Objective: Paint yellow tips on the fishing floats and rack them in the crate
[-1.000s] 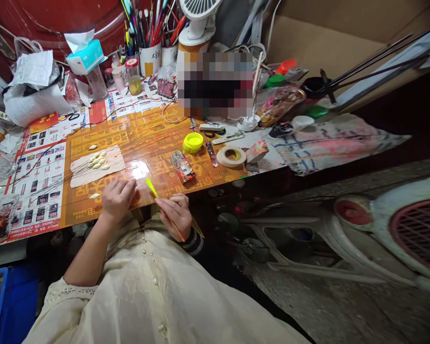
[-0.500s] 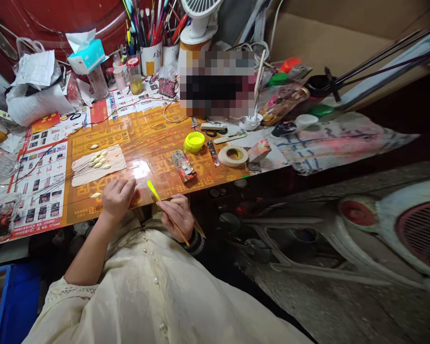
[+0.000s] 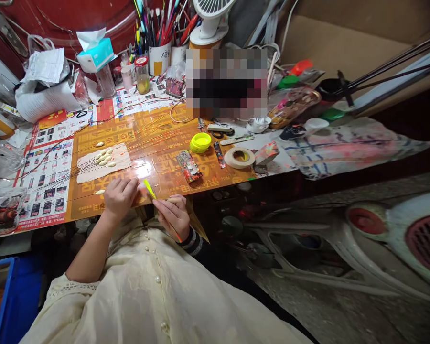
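Observation:
My right hand (image 3: 172, 215) is closed around a paintbrush (image 3: 167, 220), whose bristles are coated in bright yellow and point up and left over the table edge. My left hand (image 3: 120, 197) rests at the front of the table with its fingers curled together; whatever is in them is hidden. The yellow tip is just right of the left fingers, apart from them as far as I can see. Left of that hand lies a pale bud-shaped piece (image 3: 100, 192). Several similar pale pieces (image 3: 103, 156) on thin dark wires lie on a pinkish sheet (image 3: 123, 157) beyond.
An open pot of yellow paint (image 3: 200, 142), a paint-spattered block (image 3: 189, 167) and a tape roll (image 3: 239, 157) sit right of centre. Cups of brushes (image 3: 160, 59), a tissue box (image 3: 96, 55) and a small fan (image 3: 210, 21) stand behind. A blue crate (image 3: 21, 286) is lower left.
The whole view has shifted slightly, moving the table things to the right. The brush tip has come nearer the left fingers; my right hand keeps its grip.

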Available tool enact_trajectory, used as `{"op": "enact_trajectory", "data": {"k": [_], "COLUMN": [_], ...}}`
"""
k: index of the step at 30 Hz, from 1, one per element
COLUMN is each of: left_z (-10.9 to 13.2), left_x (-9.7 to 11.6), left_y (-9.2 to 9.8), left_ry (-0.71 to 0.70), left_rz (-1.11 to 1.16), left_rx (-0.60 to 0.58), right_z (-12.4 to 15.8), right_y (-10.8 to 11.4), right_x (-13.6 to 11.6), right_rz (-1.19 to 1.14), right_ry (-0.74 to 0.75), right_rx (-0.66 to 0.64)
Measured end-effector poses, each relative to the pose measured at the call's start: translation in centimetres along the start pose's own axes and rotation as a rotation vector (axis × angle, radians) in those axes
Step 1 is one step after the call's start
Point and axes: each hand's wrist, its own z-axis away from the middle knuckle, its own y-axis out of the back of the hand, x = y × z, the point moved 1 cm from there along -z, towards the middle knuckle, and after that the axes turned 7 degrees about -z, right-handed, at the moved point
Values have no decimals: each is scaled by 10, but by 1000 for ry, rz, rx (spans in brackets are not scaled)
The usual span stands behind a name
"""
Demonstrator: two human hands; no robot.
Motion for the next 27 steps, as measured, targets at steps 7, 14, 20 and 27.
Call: {"op": "enact_trajectory", "data": {"k": [7,14,20,27], "left_z": [-1,-1,4,18], "left_x": [0,0,-3,-12], "left_y": [1,0,6,23], "left_ry": [13,-3,40,98], "left_rz": [26,16,16,-99], "left_rx": [-16,4,-15,78], "right_z": [1,0,5,1], "right_y": [0,1,0,-8], "right_x": [0,-1,1,-6], "right_rz": [19,-8,-38,-59], "right_ry": [-21,-17,12,67], "right_rx": [-20,26,36,3]}}
